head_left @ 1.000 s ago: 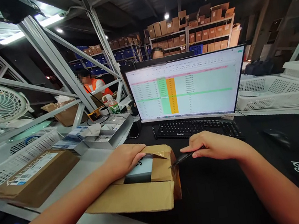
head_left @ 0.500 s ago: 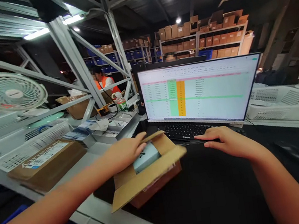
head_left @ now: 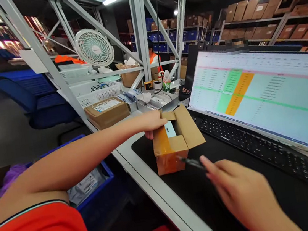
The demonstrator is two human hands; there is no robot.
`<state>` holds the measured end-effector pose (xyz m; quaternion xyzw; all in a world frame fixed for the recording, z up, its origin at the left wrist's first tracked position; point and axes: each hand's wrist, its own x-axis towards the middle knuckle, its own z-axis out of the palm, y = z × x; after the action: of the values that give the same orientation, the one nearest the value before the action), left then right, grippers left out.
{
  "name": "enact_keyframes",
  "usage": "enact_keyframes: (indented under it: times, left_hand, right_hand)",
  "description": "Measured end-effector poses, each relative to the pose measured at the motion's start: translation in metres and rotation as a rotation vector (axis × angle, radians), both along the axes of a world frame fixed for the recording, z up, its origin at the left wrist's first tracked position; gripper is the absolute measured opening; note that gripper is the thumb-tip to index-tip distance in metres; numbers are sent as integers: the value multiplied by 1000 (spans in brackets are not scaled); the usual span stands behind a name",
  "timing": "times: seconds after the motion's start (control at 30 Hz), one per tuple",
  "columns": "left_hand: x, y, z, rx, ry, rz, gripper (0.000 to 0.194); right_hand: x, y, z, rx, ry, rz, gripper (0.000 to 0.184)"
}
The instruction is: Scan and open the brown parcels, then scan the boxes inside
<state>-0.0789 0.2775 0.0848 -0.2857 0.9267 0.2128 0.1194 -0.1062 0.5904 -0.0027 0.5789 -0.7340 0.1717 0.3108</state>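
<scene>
A small cardboard box [head_left: 169, 163] stands on the black desk mat [head_left: 183, 196], with its far-right flap [head_left: 192, 127] raised. Inside it shows a pale blue-white carton [head_left: 170, 129] with a dark mark. My left hand [head_left: 153, 122] is closed on the box's left upper edge and flap, which carries shiny brown tape. Closed around a slim dark tool [head_left: 194, 162], my right hand [head_left: 236, 184] is just right of the box. The tool's tip points at the box's near side; blur hides its exact kind and whether it touches.
A monitor [head_left: 268, 87] and black keyboard [head_left: 251, 143] stand on the right. Behind the box lie parts trays [head_left: 157, 101] and a taped parcel [head_left: 107, 112]. A metal post [head_left: 140, 28] rises at the back. Below the desk edge is a blue bin [head_left: 96, 193].
The view has swung left. The box has been turned, so a taped side faces me. My right hand has come from the keyboard toward the box with the tool.
</scene>
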Motion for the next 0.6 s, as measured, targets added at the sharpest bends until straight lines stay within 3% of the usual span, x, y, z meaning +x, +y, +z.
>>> enact_keyframes:
  times: [0.1, 0.2, 0.47, 0.6]
  left_hand:
    - [-4, 0, 0, 12, 20, -31, 48]
    - [-3, -1, -2, 19, 38, -51, 49]
    - [3, -9, -7, 59, 104, -88, 52]
    - [9, -15, -10, 127, 161, -117, 53]
  right_hand:
    - [22, -25, -17, -18, 124, -12, 36]
    - [24, -33, -22, -17, 172, -42, 43]
    - [33, -38, -4, 41, 219, -72, 49]
    - [30, -33, 3, 84, 210, -181, 50]
